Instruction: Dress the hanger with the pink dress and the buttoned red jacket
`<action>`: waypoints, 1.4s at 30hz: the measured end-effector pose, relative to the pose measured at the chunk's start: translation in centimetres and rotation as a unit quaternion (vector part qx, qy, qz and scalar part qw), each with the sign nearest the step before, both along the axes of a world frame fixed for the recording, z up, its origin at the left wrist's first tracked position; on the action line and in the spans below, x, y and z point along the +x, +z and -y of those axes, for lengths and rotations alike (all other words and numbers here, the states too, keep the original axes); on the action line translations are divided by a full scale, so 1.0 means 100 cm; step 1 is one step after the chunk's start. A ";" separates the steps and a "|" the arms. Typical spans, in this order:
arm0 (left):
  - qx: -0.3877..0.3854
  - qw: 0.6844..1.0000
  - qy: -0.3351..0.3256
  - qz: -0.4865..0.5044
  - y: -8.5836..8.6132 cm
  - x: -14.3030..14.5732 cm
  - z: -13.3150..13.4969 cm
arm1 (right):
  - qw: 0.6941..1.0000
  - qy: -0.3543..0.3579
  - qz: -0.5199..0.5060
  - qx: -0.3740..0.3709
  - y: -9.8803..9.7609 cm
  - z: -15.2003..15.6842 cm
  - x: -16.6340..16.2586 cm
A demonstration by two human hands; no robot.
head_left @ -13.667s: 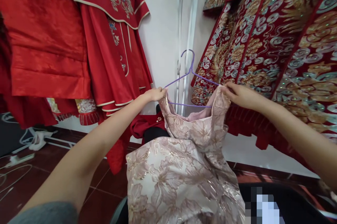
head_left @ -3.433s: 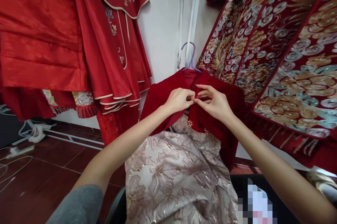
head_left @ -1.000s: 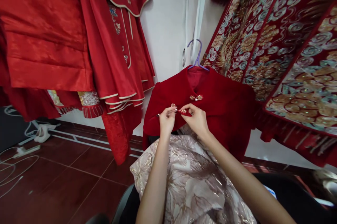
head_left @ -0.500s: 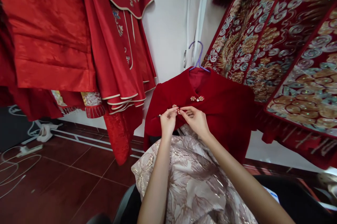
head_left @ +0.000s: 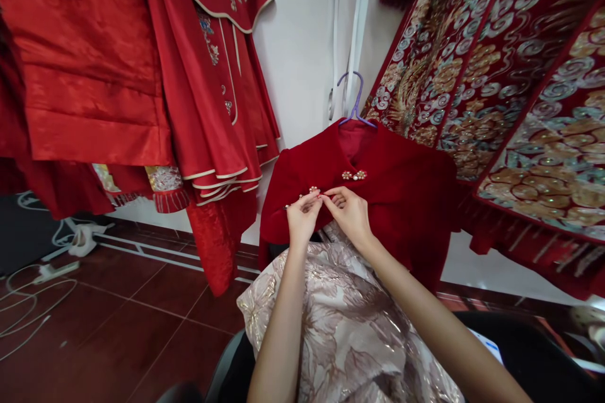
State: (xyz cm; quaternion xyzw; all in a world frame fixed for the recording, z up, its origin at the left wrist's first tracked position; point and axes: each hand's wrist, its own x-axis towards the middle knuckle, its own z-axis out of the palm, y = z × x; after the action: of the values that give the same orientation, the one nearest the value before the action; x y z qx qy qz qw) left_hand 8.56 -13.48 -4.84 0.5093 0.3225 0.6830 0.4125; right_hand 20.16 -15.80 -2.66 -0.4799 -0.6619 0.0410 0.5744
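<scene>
A dark red velvet-looking jacket [head_left: 406, 201] hangs on a purple hanger [head_left: 358, 103], its collar spread. At the neck sits a closed jewelled flower clasp [head_left: 354, 175] with a pearl in the middle. Lower on the front, my left hand [head_left: 302, 217] pinches the jacket's front, right beside another flower ornament [head_left: 313, 189]. My right hand [head_left: 350, 214] meets it there, thumb and forefinger pressed together at a small jewelled fastening. The fingertips of both hands touch and mostly cover that piece. Below my wrists lies a pale, gold-patterned floral fabric [head_left: 350, 321].
Red garments [head_left: 94, 75] hang at the left, and a heavily embroidered red gown [head_left: 477, 69] at the right. White straps [head_left: 359, 18] hang along the wall. A white rack bar [head_left: 151, 251], shoes [head_left: 84, 240] and cables [head_left: 28, 299] are near the tiled floor at left.
My fingertips have drawn closer together over the small fastening, hiding more of it. The hands have otherwise hardly moved, and the view has shifted slightly.
</scene>
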 end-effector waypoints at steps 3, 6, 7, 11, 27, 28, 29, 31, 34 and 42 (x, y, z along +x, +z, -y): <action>0.016 0.999 0.022 -0.019 -0.002 -0.001 -0.002 | 1.000 -0.008 0.013 0.010 -0.002 -0.001 -0.001; 0.037 0.997 0.041 -0.048 -0.003 -0.002 -0.002 | 0.999 -0.020 0.018 0.019 -0.004 -0.004 -0.001; 0.040 0.997 0.045 -0.058 -0.002 -0.002 -0.002 | 0.999 -0.022 0.020 0.022 -0.005 -0.004 -0.001; 0.029 0.997 0.039 -0.066 0.000 -0.003 0.000 | 0.999 -0.015 0.032 0.033 -0.007 -0.004 0.000; 0.057 0.983 0.059 -0.163 -0.001 -0.007 -0.004 | 0.999 -0.004 0.039 0.021 -0.003 -0.003 -0.003; 0.069 0.979 0.065 -0.178 -0.002 -0.008 -0.004 | 0.999 0.012 0.033 0.007 -0.002 -0.003 -0.001; 0.084 0.974 0.073 -0.196 -0.003 -0.010 -0.004 | 0.999 0.031 0.023 -0.013 -0.001 -0.001 0.003; 0.106 0.963 0.082 -0.232 -0.004 -0.015 -0.003 | 0.995 0.070 -0.007 -0.063 -0.002 0.007 0.016; 0.095 0.956 0.077 -0.268 0.001 -0.023 0.004 | 0.987 0.086 -0.045 -0.128 -0.009 0.029 0.049; -0.184 0.938 -0.180 -0.234 0.009 0.002 0.023 | 0.983 0.008 -0.054 -0.177 -0.025 0.073 0.124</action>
State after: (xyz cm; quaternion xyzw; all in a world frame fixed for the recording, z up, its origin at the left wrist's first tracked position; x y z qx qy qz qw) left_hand 8.73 -15.74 -3.93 0.6194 0.4329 0.3880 0.5277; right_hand 32.53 -23.11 -5.16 -0.5658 -0.6158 0.1881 0.5152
